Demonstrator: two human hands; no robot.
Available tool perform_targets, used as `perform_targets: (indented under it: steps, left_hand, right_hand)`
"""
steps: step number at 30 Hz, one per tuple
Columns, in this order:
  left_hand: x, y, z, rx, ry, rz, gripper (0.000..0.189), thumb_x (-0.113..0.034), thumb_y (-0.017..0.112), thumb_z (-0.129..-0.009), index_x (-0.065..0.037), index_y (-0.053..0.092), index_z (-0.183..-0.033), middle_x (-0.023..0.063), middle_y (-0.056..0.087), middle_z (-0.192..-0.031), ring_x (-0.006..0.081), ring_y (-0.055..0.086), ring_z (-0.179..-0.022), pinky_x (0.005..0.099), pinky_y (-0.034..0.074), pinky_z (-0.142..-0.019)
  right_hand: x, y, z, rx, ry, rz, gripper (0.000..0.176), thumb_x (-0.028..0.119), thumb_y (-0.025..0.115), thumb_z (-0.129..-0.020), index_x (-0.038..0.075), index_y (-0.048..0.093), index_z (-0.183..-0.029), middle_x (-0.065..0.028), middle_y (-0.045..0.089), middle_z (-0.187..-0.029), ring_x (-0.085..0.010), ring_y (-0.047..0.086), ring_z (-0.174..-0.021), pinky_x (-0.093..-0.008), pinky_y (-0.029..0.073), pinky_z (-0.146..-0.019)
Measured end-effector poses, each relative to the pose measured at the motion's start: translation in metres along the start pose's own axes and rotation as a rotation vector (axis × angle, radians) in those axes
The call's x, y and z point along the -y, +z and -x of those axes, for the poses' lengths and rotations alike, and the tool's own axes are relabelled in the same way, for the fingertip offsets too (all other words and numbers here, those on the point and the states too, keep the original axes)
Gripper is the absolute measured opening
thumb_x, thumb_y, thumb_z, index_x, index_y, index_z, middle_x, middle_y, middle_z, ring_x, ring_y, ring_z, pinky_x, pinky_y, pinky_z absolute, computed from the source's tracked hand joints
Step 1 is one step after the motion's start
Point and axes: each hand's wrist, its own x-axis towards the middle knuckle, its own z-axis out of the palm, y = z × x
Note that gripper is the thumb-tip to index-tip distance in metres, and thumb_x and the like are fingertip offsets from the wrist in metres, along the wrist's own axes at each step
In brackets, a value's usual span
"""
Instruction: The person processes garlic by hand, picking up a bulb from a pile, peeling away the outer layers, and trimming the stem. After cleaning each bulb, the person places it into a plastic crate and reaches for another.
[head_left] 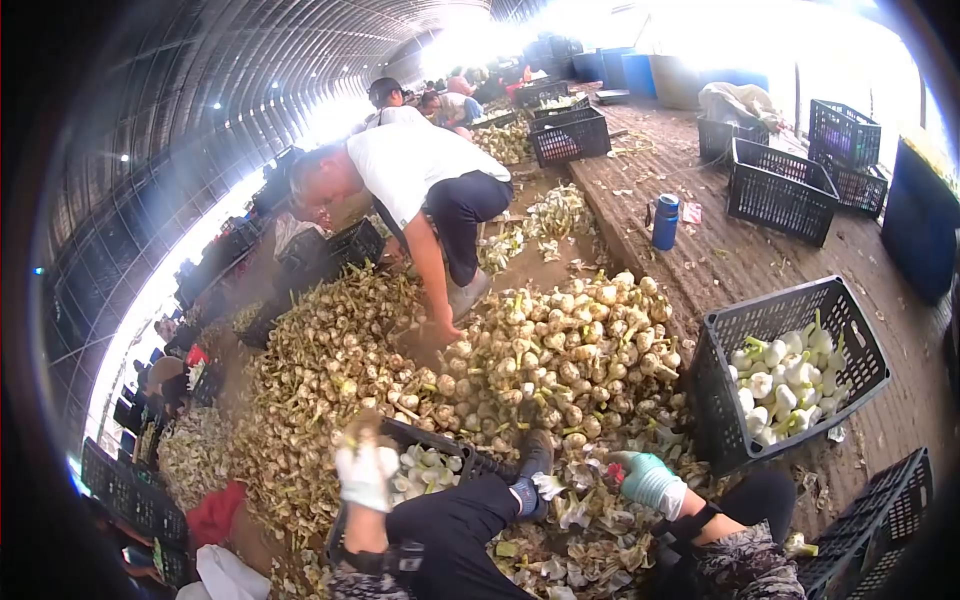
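My left hand (pixel 364 478), in a pale glove, is raised over the left side of my lap. Motion smears its fingers, and a brownish blur at their tips cannot be made out. Just beside it, a black crate (pixel 480 462) between my legs holds peeled white garlic (pixel 425 472). My right hand (pixel 652 484), in a white and teal glove, is closed near my right knee, with a small red thing (pixel 615 472) at its fingertips. Loose garlic skins (pixel 580 525) lie below it. A big heap of unpeeled garlic bulbs (pixel 570 350) spreads in front of me.
Another person (pixel 420 180) bends over the heap, one hand in it. At right stands a black crate (pixel 790 375) of trimmed garlic, with another crate (pixel 870 530) nearer me. A blue flask (pixel 665 222) and an open crate (pixel 782 190) stand on the ridged boards.
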Motion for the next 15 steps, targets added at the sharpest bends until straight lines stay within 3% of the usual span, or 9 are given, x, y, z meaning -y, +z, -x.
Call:
perform_targets:
  steps: [1,4,6,8,9,10,12,13,15]
  left_hand:
    - [0.017,-0.020,-0.011,-0.083,0.078,-0.112,0.031,-0.026,0.054,-0.088,-0.003,0.058,-0.109,0.0048,0.063,-0.081,0.0084,0.053,-0.054,0.0212,0.041,-0.044]
    - [0.017,-0.071,-0.026,0.084,-0.119,-0.356,0.027,-0.021,0.053,-0.087,-0.003,0.060,-0.107,0.0061,0.064,-0.086,0.0119,0.057,-0.064,0.0237,0.045,-0.054]
    - [0.037,-0.100,-0.041,0.174,-0.273,-0.578,0.032,-0.020,0.058,-0.084,-0.002,0.058,-0.110,0.0122,0.063,-0.096,0.0200,0.059,-0.083,0.0305,0.047,-0.074]
    - [0.008,-0.078,-0.037,0.266,-0.139,-1.469,0.058,-0.026,0.064,-0.078,-0.002,0.043,-0.126,0.0178,0.046,-0.127,0.0275,0.048,-0.113,0.0375,0.042,-0.091]
    - [0.001,-0.070,-0.037,0.309,-0.036,-1.142,0.068,-0.034,0.065,-0.077,-0.001,0.038,-0.130,0.0199,0.039,-0.132,0.0299,0.042,-0.119,0.0400,0.038,-0.097]
    - [-0.019,-0.048,-0.028,0.326,0.139,-0.941,0.072,-0.037,0.065,-0.076,0.001,0.036,-0.130,0.0216,0.037,-0.133,0.0315,0.041,-0.121,0.0404,0.034,-0.102]
    - [-0.057,0.029,0.000,0.275,0.093,-0.255,0.064,-0.031,0.066,-0.077,0.000,0.042,-0.127,0.0217,0.038,-0.132,0.0319,0.043,-0.118,0.0407,0.035,-0.100]
    - [-0.057,0.050,0.006,0.359,0.009,-0.018,0.059,-0.028,0.065,-0.077,0.002,0.044,-0.123,0.0204,0.041,-0.129,0.0299,0.045,-0.115,0.0387,0.038,-0.098]
    - [-0.039,0.084,0.009,0.522,-0.130,0.292,0.053,-0.026,0.064,-0.079,0.004,0.047,-0.119,0.0169,0.047,-0.121,0.0257,0.050,-0.106,0.0361,0.040,-0.092]
  right_hand:
    - [-0.002,0.002,-0.003,0.008,0.005,0.000,0.031,0.019,0.056,-0.081,0.010,0.059,-0.111,-0.0203,0.062,-0.092,-0.0347,0.060,-0.085,-0.0367,0.047,-0.072]
    - [-0.008,0.014,0.000,-0.024,-0.117,0.016,0.029,0.022,0.055,-0.081,0.009,0.060,-0.107,-0.0229,0.060,-0.085,-0.0397,0.058,-0.077,-0.0402,0.047,-0.065]
    - [-0.025,0.019,-0.008,0.225,-0.092,0.121,0.022,0.021,0.056,-0.079,0.004,0.064,-0.092,-0.0243,0.058,-0.081,-0.0392,0.057,-0.069,-0.0427,0.045,-0.059]
    - [-0.045,0.039,-0.018,0.381,0.035,0.252,0.020,0.020,0.055,-0.075,0.002,0.065,-0.077,-0.0207,0.061,-0.074,-0.0373,0.058,-0.064,-0.0403,0.046,-0.056]
    - [-0.056,0.043,-0.018,0.419,0.005,0.322,0.020,0.019,0.056,-0.073,0.002,0.064,-0.076,-0.0197,0.062,-0.075,-0.0364,0.059,-0.066,-0.0393,0.048,-0.058]
    - [-0.063,0.035,-0.019,0.519,-0.183,0.435,0.019,0.019,0.057,-0.071,0.002,0.065,-0.074,-0.0196,0.062,-0.076,-0.0356,0.060,-0.067,-0.0393,0.049,-0.060]
    - [-0.093,0.056,-0.051,0.669,-0.119,0.547,0.018,0.018,0.060,-0.068,0.002,0.066,-0.074,-0.0200,0.062,-0.075,-0.0348,0.059,-0.068,-0.0394,0.048,-0.061]
    - [-0.105,0.066,-0.063,0.574,-0.097,0.527,0.020,0.019,0.060,-0.070,0.001,0.065,-0.077,-0.0214,0.061,-0.076,-0.0355,0.058,-0.069,-0.0388,0.048,-0.062]
    - [-0.103,0.072,-0.084,0.344,0.171,0.382,0.020,0.019,0.057,-0.076,0.001,0.065,-0.080,-0.0224,0.061,-0.076,-0.0370,0.059,-0.071,-0.0391,0.047,-0.062]
